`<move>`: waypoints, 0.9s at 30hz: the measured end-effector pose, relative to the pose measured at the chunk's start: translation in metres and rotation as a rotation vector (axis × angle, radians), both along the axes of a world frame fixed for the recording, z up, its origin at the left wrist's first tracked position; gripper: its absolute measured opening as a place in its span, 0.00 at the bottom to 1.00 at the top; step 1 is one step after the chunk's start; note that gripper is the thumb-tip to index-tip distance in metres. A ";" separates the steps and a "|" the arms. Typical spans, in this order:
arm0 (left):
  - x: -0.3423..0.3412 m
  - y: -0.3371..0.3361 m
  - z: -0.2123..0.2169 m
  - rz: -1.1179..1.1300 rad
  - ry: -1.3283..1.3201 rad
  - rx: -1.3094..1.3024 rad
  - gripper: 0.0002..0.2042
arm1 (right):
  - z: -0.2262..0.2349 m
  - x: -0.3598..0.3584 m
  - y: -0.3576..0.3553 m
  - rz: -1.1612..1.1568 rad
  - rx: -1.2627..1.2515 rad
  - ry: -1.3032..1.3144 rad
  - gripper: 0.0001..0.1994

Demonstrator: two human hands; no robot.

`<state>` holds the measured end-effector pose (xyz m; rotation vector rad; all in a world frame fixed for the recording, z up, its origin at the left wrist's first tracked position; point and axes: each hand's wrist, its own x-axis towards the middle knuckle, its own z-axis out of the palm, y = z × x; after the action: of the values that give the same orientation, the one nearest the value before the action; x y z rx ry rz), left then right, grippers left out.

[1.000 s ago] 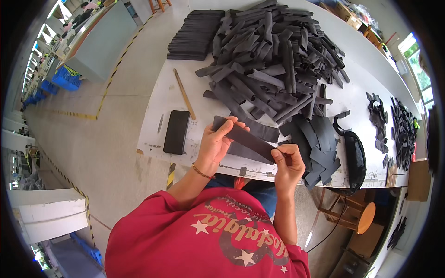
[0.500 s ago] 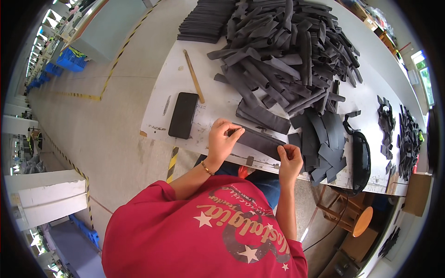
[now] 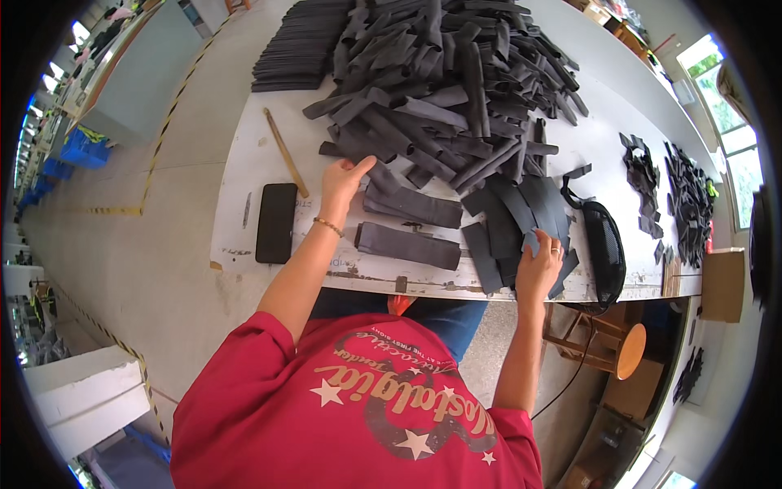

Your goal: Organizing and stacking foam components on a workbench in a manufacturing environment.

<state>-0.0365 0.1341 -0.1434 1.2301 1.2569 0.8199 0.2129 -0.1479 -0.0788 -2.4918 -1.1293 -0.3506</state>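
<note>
A folded dark grey fabric strip (image 3: 407, 246) lies flat near the table's front edge. Just beyond it, more folded strips (image 3: 423, 209) lie together, their left end beside my left hand (image 3: 340, 186). That hand's thumb and forefinger are closed at the end of a dark fabric strip (image 3: 384, 178) at the near edge of the big heap. Over to the right, my right hand (image 3: 541, 265) rests on a fanned pile of flat dark pieces (image 3: 509, 204). Its fingers pinch one small piece (image 3: 531, 241), whose lower part the hand hides.
Behind is a large heap of dark strips (image 3: 440, 81), with a neat stack (image 3: 297, 49) to its left. A black phone (image 3: 276, 223) and a wooden stick (image 3: 285, 152) lie left. A black mesh pouch (image 3: 603, 253) hangs over the front edge; a wooden stool (image 3: 629, 350) stands below.
The strip both hands held now lies on the table. My left hand has moved away toward the heap, and my right hand has shifted right onto the flat pieces. The view has shifted.
</note>
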 end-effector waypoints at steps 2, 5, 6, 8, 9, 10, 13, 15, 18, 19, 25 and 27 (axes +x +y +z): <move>-0.003 -0.003 0.006 -0.009 -0.055 -0.073 0.17 | 0.002 0.017 -0.015 -0.046 -0.184 -0.064 0.20; -0.011 -0.009 0.011 0.179 -0.363 -0.166 0.09 | -0.006 0.034 -0.031 0.037 -0.293 -0.005 0.20; -0.013 -0.012 0.014 0.181 -0.362 -0.165 0.09 | -0.010 0.041 -0.034 0.039 -0.292 -0.004 0.20; -0.021 -0.019 0.022 0.132 -0.599 -0.224 0.08 | -0.018 0.049 -0.033 0.233 -0.327 -0.035 0.17; -0.022 -0.023 0.026 0.137 -0.596 -0.218 0.08 | -0.023 0.048 -0.035 0.276 -0.260 -0.074 0.13; -0.023 -0.028 0.032 0.119 -0.638 -0.251 0.07 | -0.027 0.050 -0.036 0.293 -0.250 -0.070 0.13; -0.012 -0.040 0.049 0.195 -0.733 -0.368 0.05 | -0.030 0.050 -0.038 0.325 -0.024 -0.246 0.08; -0.016 -0.043 0.041 0.182 -0.841 -0.376 0.05 | -0.019 0.036 -0.027 0.316 0.140 -0.257 0.11; -0.016 -0.050 0.049 0.152 -0.897 -0.358 0.08 | 0.010 0.004 -0.008 0.340 0.302 -0.083 0.14; -0.014 -0.051 0.053 0.143 -0.939 -0.445 0.10 | 0.014 -0.008 -0.003 0.347 0.386 0.081 0.15; -0.008 -0.054 0.052 -0.084 -1.052 -0.592 0.14 | 0.017 -0.078 0.037 0.392 0.530 0.670 0.15; -0.006 -0.062 0.070 -0.108 -1.036 -0.599 0.14 | 0.028 -0.096 0.038 0.455 0.380 0.732 0.18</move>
<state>-0.0428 0.0725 -0.0734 0.2684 0.4923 0.7535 0.1164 -0.1103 -0.0507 -1.7191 -1.1182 0.4102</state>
